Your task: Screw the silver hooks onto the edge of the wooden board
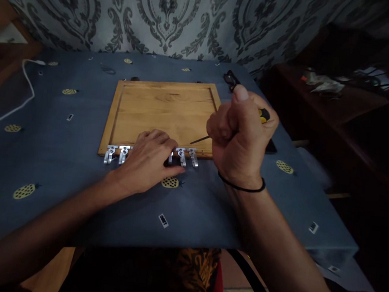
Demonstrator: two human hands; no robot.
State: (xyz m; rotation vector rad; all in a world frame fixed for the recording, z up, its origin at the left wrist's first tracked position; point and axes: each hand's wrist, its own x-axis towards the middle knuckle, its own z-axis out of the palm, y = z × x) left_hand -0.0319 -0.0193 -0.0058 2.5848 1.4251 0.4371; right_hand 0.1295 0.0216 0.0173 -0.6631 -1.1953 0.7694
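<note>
A framed wooden panel [163, 111] lies flat on the table, with a row of silver hinges along its near edge. Two hinges [124, 153] show left of my left hand [150, 160], and others [182, 156] show to its right. That hand rests over the near edge and the middle hinges, fingers lying on the wood and thumb spread apart in front. What is under the palm is hidden. My right hand [243, 136] is closed in a fist around a screwdriver [264, 116] with a yellow and black handle. Its thin shaft points left, the tip above the panel's right part.
Blue cloth with pineapple prints covers the table [59, 166]. Black-framed glasses [230, 80] lie beyond the panel's right corner. A dark flat object [271, 147] is partly behind my right hand. A white cable [30, 81] runs at left; a brown cabinet [340, 109] stands at right.
</note>
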